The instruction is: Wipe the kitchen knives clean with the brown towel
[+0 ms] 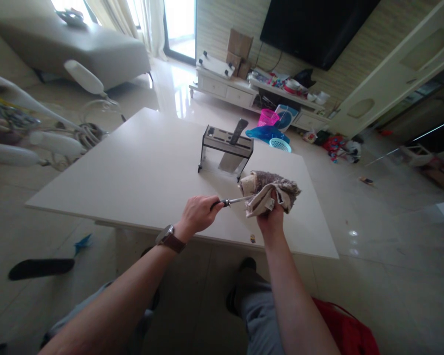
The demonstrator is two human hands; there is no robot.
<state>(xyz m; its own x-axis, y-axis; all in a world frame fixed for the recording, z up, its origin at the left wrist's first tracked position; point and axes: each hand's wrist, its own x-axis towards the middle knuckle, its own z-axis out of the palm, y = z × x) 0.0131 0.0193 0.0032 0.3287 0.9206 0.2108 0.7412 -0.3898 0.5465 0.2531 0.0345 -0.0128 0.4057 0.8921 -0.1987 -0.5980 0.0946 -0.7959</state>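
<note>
My left hand [199, 213] grips the dark handle of a knife [230, 201] above the near edge of the white table [140, 167]. The knife's blade runs to the right into a beige and brown cloth [268, 190], which hides its tip. My right hand [271, 217] holds that cloth bunched around the blade. Just behind the cloth stands a clear knife block [225, 153] with one large cleaver [234, 148] upright in it.
A grey sofa [77, 49] and white fan blades [33, 138] are at the left. A TV cabinet [244, 88] with boxes and clutter stands behind the table, baskets [274, 130] on the floor before it. My legs and a red item [348, 330] are below.
</note>
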